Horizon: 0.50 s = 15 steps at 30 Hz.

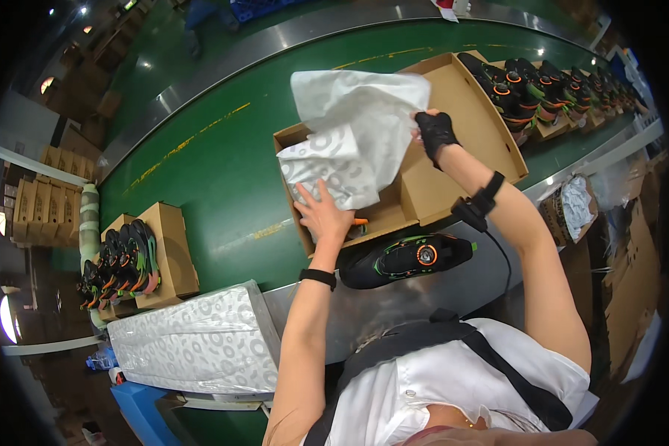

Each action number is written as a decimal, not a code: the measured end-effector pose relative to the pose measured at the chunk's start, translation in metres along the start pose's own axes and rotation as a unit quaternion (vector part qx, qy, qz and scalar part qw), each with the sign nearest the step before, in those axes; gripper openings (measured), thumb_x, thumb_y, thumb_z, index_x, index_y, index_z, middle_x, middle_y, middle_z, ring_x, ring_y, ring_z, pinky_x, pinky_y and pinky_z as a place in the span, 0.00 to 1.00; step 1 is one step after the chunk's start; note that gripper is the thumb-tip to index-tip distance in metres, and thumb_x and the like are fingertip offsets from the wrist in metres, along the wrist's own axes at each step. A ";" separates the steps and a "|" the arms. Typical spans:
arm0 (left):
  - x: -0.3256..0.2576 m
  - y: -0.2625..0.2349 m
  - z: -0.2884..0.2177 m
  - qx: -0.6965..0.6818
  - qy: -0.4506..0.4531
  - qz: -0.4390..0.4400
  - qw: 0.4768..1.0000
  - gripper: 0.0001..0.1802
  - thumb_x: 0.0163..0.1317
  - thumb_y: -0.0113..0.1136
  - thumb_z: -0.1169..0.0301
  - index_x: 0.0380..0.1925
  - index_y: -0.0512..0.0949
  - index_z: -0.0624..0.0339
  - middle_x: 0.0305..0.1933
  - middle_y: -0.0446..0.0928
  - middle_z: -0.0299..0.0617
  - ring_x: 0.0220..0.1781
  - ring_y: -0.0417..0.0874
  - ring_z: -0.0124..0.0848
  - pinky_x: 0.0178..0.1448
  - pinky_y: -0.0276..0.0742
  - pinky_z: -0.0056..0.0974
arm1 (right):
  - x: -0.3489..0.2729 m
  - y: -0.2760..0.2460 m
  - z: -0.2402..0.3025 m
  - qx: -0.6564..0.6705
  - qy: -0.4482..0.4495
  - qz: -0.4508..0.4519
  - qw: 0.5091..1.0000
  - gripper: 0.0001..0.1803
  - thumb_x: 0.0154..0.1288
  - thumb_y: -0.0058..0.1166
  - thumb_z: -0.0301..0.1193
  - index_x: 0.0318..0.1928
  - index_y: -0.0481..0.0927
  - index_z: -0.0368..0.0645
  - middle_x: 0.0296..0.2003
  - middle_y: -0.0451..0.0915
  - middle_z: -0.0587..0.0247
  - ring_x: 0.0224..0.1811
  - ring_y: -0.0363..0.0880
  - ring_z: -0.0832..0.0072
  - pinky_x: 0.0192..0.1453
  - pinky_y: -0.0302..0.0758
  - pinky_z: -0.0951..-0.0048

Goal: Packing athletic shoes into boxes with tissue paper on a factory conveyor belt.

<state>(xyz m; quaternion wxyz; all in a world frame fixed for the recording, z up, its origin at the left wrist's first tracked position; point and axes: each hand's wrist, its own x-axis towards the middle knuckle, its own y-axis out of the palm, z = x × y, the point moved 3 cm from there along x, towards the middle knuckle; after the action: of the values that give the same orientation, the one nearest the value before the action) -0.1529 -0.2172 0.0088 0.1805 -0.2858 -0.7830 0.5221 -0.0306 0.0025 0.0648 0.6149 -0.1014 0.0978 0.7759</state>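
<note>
An open cardboard shoebox (391, 217) lies in front of me, its attached lid (464, 111) folded out to the right. White tissue paper (364, 97) with grey ring patterns lines the box and rises out of it. My left hand (323, 213) rests with spread fingers on the paper at the box's near left side. My right hand (432, 136), in a black fingerless glove, grips the paper's right edge, raised over the lid's hinge. Under the paper near my left hand, an orange-and-dark bit shows. A black shoe (412, 260) with an orange dial lies on the metal edge nearer me.
More black shoes (524, 89) on boxes line the green belt (223, 186) at the right. Others (130, 253) stand by a cardboard box (167, 253) at the left. A stack of patterned tissue paper (197, 342) lies at the near left. A scrap carton (574, 208) stands at the right.
</note>
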 end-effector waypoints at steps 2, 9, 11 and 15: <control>0.008 -0.002 0.012 -0.055 0.009 -0.042 0.998 0.44 0.35 0.64 0.51 0.54 0.60 0.55 0.62 0.40 0.60 0.59 0.47 0.63 0.50 0.58 0.63 | -0.018 -0.025 0.015 0.032 -0.044 0.010 0.998 0.09 0.48 0.53 0.30 0.26 0.66 0.43 0.16 0.69 0.65 0.11 0.68 0.79 0.12 0.64 0.80; -0.008 -0.039 -0.016 -0.030 0.186 -0.152 0.970 0.27 0.34 0.63 0.62 0.41 0.74 0.52 0.63 0.46 0.53 0.56 0.56 0.53 0.48 0.57 0.56 | -0.088 -0.128 0.026 0.132 -0.096 -0.097 0.982 0.03 0.54 0.46 0.24 0.26 0.67 0.42 0.15 0.65 0.69 0.13 0.64 0.83 0.15 0.62 0.81; 0.000 -0.029 -0.018 0.063 0.168 -0.128 0.975 0.27 0.34 0.63 0.61 0.41 0.75 0.52 0.64 0.45 0.53 0.56 0.56 0.53 0.48 0.56 0.60 | -0.114 -0.128 -0.001 0.081 -0.091 -0.028 0.992 0.03 0.53 0.47 0.25 0.29 0.68 0.41 0.12 0.66 0.69 0.10 0.62 0.81 0.14 0.58 0.81; 0.010 -0.005 0.004 0.221 0.086 0.012 0.971 0.38 0.37 0.64 0.56 0.51 0.65 0.58 0.63 0.45 0.55 0.60 0.49 0.58 0.47 0.49 0.72 | -0.151 -0.114 -0.028 0.012 -0.010 -0.010 1.000 0.07 0.54 0.49 0.27 0.29 0.64 0.40 0.15 0.70 0.64 0.10 0.62 0.81 0.16 0.59 0.81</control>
<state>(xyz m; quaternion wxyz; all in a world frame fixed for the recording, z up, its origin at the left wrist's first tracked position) -0.1647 -0.2149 0.0121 0.2994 -0.2918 -0.6262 0.6580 0.1149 -0.1204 0.0767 0.6248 -0.0875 0.0996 0.7694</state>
